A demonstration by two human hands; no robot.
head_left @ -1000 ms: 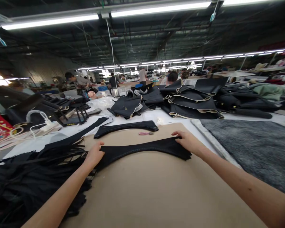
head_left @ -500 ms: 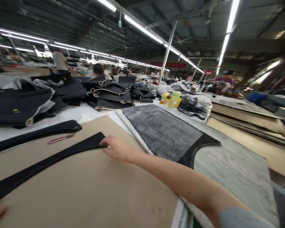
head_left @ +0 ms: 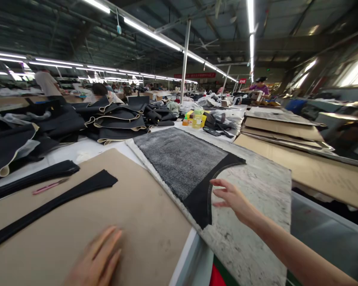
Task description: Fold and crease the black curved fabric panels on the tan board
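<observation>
Head view. Key relation: the black curved fabric piece (head_left: pixel 198 202) on the pale, dark-streaked slab (head_left: pixel 262 186) lies just left of the right hand (head_left: pixel 237 202), concave edge facing it. Long axis runs from near-left to far-right. Right hand is much nearer; fingers spread, nothing held, fingertips at the concave edge. Can't tell if they touch. Outer side of the piece borders the grey fuzzy-looking panel (head_left: pixel 179 159).

Left hand (head_left: pixel 97 258): motion-blurred, low over the flat tan board (head_left: pixel 143 202), fingers extended, no object seen in it; palm side hidden. Well apart from the slab piece.

Counts: hands 2, slab 1, grey panel 1, tan board 1. Curved black fabric: 1 on slab, 1 long strip (head_left: pixel 77 190) on board, 1 layered black bundle (head_left: pixel 44 174) beyond that, layers uncountable. Pink-handled snips (head_left: pixel 49 186): 1, between strip and bundle.
</observation>
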